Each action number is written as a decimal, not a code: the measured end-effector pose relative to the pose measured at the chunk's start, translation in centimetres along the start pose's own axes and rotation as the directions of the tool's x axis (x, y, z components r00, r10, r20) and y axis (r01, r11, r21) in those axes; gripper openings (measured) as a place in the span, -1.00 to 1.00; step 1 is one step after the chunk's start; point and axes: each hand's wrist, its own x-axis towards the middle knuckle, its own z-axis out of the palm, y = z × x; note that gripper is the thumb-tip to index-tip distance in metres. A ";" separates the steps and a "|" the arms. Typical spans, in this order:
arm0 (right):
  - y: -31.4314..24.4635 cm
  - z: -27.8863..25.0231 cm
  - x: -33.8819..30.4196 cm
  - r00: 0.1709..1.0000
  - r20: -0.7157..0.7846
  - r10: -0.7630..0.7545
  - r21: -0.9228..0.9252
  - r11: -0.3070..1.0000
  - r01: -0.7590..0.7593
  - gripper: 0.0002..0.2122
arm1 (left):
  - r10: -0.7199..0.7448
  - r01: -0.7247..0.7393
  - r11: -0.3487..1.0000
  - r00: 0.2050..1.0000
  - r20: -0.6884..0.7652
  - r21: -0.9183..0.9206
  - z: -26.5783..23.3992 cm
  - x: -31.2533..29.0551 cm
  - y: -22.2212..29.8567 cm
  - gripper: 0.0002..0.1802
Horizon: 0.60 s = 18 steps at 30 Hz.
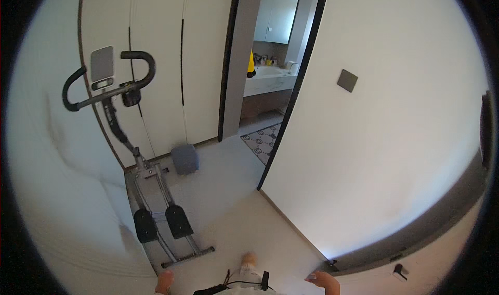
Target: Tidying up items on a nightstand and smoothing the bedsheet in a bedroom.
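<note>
Head view: left hand (165, 281) at the lower edge, near the foot bar of the exercise machine (117, 126) but apart from it. Right hand (320, 280) also at the lower edge, near the foot of the white wall (390, 133). Both sit small against the rim; cannot tell whether either grip is open, closed or holding anything. Machine stands on the floor (223, 206), left of centre: black curved handlebars (145, 63), grey panel (102, 63) between them, two black pedals (179, 221) low down. Grey stool (185, 159) just beside it, in front of the pale wardrobe (202, 61). Through the doorway: patterned mat (266, 139), sink (269, 71) set in a worktop (260, 88), yellow object (251, 63) beside it, kind unclear. One foot (249, 259) between the hands.
</note>
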 end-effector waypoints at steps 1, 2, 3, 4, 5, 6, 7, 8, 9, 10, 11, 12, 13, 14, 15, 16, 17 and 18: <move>0.9 -0.6 2.2 1.000 -0.011 0.017 0.011 1.000 -0.017 -0.49 | -0.001 0.001 1.000 1.000 0.012 0.019 -0.4 1.3 2.7 -0.70; 2.5 -1.1 4.2 0.987 0.023 0.158 -0.158 0.976 -0.152 -0.49 | 0.132 -0.284 0.947 0.768 -0.627 -0.148 0.9 3.3 7.1 -0.71; 3.6 -1.9 7.1 0.960 0.063 0.273 -0.335 0.912 -0.238 -0.50 | -0.001 -0.595 0.797 0.171 -0.985 -0.104 1.6 3.7 10.2 -0.72; 5.3 -2.7 10.2 0.954 0.169 0.248 -0.120 0.966 -0.230 -0.44 | -0.126 -0.467 0.860 0.199 -0.972 -0.207 1.6 1.9 16.6 -0.72; 3.2 -5.1 14.0 0.968 0.180 0.177 -0.210 0.968 -0.139 -0.39 | -0.173 -0.361 0.892 0.279 -0.945 -0.270 1.9 1.3 18.3 -0.72; -1.0 -7.5 17.0 0.974 0.198 0.112 -0.293 0.955 -0.050 -0.33 | -0.207 -0.273 0.910 0.350 -0.914 -0.311 2.5 1.5 19.2 -0.72; -3.8 -9.8 19.9 0.984 0.178 0.026 -0.280 0.960 0.025 -0.34 | -0.232 -0.215 0.916 0.404 -0.885 -0.338 3.2 1.5 20.3 -0.72; -6.9 -12.3 21.9 0.987 0.152 -0.044 -0.258 0.963 0.083 -0.35 | -0.242 -0.187 0.917 0.440 -0.865 -0.352 3.2 1.7 21.8 -0.72; -12.5 -17.4 22.8 0.977 0.183 -0.109 -0.222 0.964 0.149 -0.34 | -0.264 -0.177 0.909 0.459 -0.849 -0.378 3.2 1.7 23.4 -0.72; -14.1 -19.7 24.8 0.981 0.054 -0.186 -0.240 0.951 0.194 -0.41 | -0.271 -0.169 0.904 0.483 -0.833 -0.392 2.3 1.6 25.9 -0.71; -14.8 -21.7 27.3 0.944 -0.058 -0.326 -0.248 0.920 0.303 -0.44 | -0.277 -0.173 0.899 0.485 -0.829 -0.402 1.1 1.5 27.8 -0.71; -15.6 -23.6 29.3 0.875 -0.170 -0.452 -0.272 0.875 0.400 -0.47 | -0.284 -0.176 0.895 0.484 -0.828 -0.409 -0.5 1.2 29.2 -0.71; -16.9 -25.7 30.8 0.878 -0.165 -0.449 -0.273 0.876 0.397 -0.47 | -0.300 -0.179 0.887 0.477 -0.826 -0.425 -1.8 1.1 30.5 -0.71; -18.3 -27.8 32.4 0.878 -0.166 -0.450 -0.304 0.870 0.388 -0.50 | -0.310 -0.184 0.880 0.475 -0.823 -0.438 -3.5 1.1 31.6 -0.71; -19.3 -29.5 33.8 0.877 -0.169 -0.449 -0.336 0.863 0.377 -0.52 | -0.319 -0.190 0.873 0.474 -0.821 -0.449 -5.2 1.3 32.6 -0.70; -19.7 -30.9 35.2 0.897 -0.138 -0.421 -0.319 0.876 0.362 -0.51 | -0.322 -0.193 0.870 0.473 -0.820 -0.454 -7.3 1.4 33.5 -0.70; -19.6 -32.0 36.6 0.900 -0.145 -0.410 -0.325 0.879 0.348 -0.51 | -0.319 -0.195 0.870 0.478 -0.818 -0.453 -9.7 1.8 34.4 -0.70; -18.8 -32.9 37.9 0.929 -0.117 -0.350 -0.331 0.896 0.296 -0.50 | -0.314 -0.191 0.872 0.487 -0.815 -0.451 -11.8 2.4 35.1 -0.69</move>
